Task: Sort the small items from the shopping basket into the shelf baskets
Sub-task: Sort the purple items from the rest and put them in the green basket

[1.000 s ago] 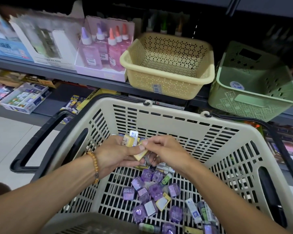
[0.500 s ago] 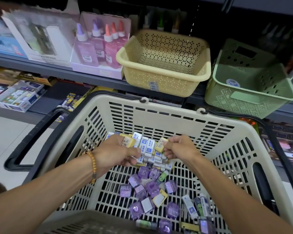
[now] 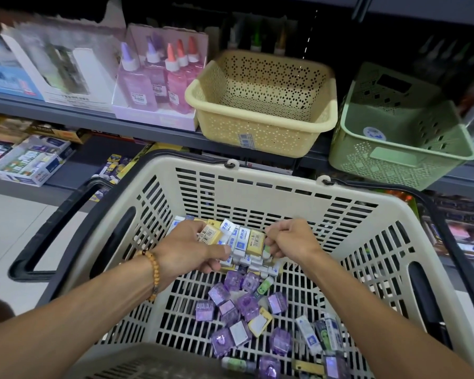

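A cream shopping basket (image 3: 257,184) with black handles fills the lower view. On its floor lie several small purple boxes (image 3: 246,305), white-blue erasers (image 3: 241,242) and yellow erasers (image 3: 255,243). My left hand (image 3: 186,250), with a bead bracelet on the wrist, grips a yellow eraser (image 3: 210,233) among others. My right hand (image 3: 290,240) pinches a small pale item at the eraser pile's right edge; what it is stays hidden by the fingers. On the shelf above stand a yellow shelf basket (image 3: 263,132) and a green shelf basket (image 3: 405,151), both with nothing inside.
Pink and purple glue bottles (image 3: 159,77) stand in a display box left of the yellow basket. White cartons (image 3: 52,64) sit further left. A lower shelf holds boxed stationery (image 3: 30,160). Pale floor tiles (image 3: 8,228) show at left.
My hands have parted: the right moved right to the eraser pile's edge. The left still holds erasers. The camera tilted slightly.
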Tool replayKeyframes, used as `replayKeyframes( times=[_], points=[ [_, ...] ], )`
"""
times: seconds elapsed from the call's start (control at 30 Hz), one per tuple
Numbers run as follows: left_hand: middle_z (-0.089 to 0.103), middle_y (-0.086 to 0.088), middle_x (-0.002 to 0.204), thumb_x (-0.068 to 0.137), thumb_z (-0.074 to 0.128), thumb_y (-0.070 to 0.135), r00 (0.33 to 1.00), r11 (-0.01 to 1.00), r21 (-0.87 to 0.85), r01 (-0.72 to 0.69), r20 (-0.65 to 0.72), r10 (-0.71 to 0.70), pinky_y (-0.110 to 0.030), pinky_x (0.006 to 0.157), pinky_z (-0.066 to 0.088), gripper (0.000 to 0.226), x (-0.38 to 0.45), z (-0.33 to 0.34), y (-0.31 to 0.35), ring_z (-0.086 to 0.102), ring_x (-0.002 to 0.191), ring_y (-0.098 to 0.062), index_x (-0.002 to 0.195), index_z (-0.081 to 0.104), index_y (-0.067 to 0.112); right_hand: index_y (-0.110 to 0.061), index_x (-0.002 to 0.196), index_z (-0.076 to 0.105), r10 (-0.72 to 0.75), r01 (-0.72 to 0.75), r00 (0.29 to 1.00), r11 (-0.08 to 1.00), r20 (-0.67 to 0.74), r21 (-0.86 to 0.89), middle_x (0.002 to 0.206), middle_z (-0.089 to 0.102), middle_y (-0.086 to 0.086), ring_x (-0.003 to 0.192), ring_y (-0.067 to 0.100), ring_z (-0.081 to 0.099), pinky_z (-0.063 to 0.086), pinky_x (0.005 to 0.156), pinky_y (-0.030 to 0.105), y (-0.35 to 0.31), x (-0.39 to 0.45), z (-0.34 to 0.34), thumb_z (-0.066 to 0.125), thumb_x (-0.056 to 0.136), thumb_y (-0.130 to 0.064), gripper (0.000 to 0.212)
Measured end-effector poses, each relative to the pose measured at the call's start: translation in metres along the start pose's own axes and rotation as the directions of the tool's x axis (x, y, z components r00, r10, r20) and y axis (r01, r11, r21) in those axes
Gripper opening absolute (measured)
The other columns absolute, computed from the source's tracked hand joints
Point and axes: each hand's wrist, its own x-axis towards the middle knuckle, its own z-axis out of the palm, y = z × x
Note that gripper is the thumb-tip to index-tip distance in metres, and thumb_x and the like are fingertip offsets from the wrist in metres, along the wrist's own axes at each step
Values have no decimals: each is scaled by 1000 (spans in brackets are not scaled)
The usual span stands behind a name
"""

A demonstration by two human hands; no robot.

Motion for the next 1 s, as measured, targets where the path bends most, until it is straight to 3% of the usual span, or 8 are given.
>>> replayKeyframes(
  times=[0.1,0.17,0.23,0.37,0.53,0.67,0.83,1.0],
  points=[
    [75,-8,76,77,78,6,1000,1000,6,-17,2,17,-20,50,51,30,0,2,1,66,56,-13,98,59,13,-12,89,72,-147,147,983,989,110,8,71,63,-1,59,12,54,46,57,22,-18,-12,1,60,94,-41,32],
    [73,-5,70,77,78,6,1000,1000,8,-26,17,26,-19,49,50,33,-1,5,2,65,56,-12,104,59,7,-18,83,69,-180,177,936,984,302,36,67,65,-2,55,9,56,46,52,22,-28,-21,13,63,92,-41,25],
    [71,-4,69,74,79,8,999,999,-17,-27,44,27,-18,49,49,34,-2,7,2,64,56,-11,103,62,4,-13,82,68,-183,172,907,983,379,64,66,65,1,52,9,55,45,48,20,-30,-21,18,63,95,-28,20],
    [69,-10,81,78,73,13,997,973,-222,54,65,-40,-19,48,49,28,-2,7,3,61,55,-11,101,65,-1,0,95,67,-84,74,958,996,276,44,71,65,6,56,11,57,47,51,22,-15,-8,-30,59,97,-18,21],
    [69,-24,100,93,57,3,993,922,-368,122,52,-110,-26,53,55,21,-3,11,5,72,67,-25,114,52,0,1,86,70,132,-113,968,989,214,-98,72,71,11,55,13,62,49,51,23,13,0,-38,61,95,-14,19],
    [65,-19,115,90,62,4,995,963,-251,100,34,-95,-24,60,57,33,-3,11,0,74,78,-23,122,52,3,0,82,70,121,-120,992,993,25,-18,78,74,12,59,13,67,55,56,20,18,9,-13,66,90,-8,13],
    [74,-4,97,87,70,20,997,998,56,15,-70,-11,-26,64,53,17,-1,8,-4,70,89,-19,102,68,15,-2,89,69,135,-129,987,989,-84,69,81,76,11,68,19,73,53,52,18,25,8,0,68,91,-13,11],
    [76,-9,87,81,74,10,999,998,-53,37,-38,-39,-22,59,56,21,-1,11,-2,74,79,-22,99,64,5,1,84,71,93,-100,987,994,-131,-47,77,75,7,66,18,73,59,61,26,18,5,-6,65,93,-17,21]
  ],
)
